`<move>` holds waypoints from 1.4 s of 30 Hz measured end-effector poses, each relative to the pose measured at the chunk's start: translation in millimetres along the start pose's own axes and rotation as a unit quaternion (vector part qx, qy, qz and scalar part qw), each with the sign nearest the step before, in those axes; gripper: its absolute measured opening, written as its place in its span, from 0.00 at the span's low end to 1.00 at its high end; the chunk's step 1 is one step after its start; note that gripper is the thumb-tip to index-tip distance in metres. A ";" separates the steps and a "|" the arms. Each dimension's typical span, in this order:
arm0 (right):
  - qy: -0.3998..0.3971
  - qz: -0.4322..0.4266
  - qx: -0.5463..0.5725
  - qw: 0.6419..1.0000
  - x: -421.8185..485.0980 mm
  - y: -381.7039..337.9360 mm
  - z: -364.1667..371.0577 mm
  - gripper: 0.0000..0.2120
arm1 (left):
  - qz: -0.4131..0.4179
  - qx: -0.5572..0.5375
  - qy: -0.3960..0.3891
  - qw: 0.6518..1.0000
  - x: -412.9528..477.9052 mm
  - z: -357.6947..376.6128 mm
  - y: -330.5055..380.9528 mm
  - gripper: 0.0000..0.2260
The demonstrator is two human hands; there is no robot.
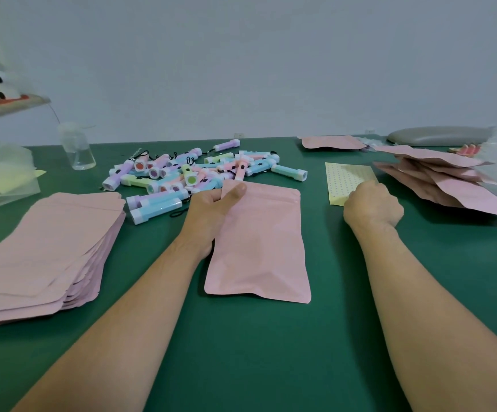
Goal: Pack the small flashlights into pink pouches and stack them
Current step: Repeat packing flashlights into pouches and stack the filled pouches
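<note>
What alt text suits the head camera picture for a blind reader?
A person's left hand grips a pink pouch on a green table, while the right hand touches a yellow dotted sheet. Pastel flashlights lie heaped behind, a pouch stack left, a pouch pile right.

Packing workshop: green-covered worktable [271,352], stack of flat matte pink pouches [48,248] left of the left hand [208,209], heap of pastel plastic flashlights [193,173] beyond it, loose pile of pink pouches [437,185] right of the right hand [372,208].

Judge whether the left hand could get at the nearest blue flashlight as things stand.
Probably yes: the blue flashlight lies uncovered just beside the left hand, though that hand grips the pink pouch.
</note>
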State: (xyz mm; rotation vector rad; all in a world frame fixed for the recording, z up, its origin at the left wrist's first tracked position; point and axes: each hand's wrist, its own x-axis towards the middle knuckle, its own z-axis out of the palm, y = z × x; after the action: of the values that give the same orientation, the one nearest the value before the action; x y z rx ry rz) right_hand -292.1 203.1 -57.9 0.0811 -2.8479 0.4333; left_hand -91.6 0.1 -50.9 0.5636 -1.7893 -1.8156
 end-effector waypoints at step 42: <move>0.059 0.105 0.393 0.912 9.8 21.2 -10.9 0.16 | -0.018 -0.008 -0.019 1.000 3.1 -0.6 -3.4 0.17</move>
State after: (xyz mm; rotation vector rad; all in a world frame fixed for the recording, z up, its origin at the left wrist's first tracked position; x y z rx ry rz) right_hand -300.9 226.4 -51.3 -0.1004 -2.3845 1.5413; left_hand -93.9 -2.4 -54.1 0.5632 -1.7989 -1.8752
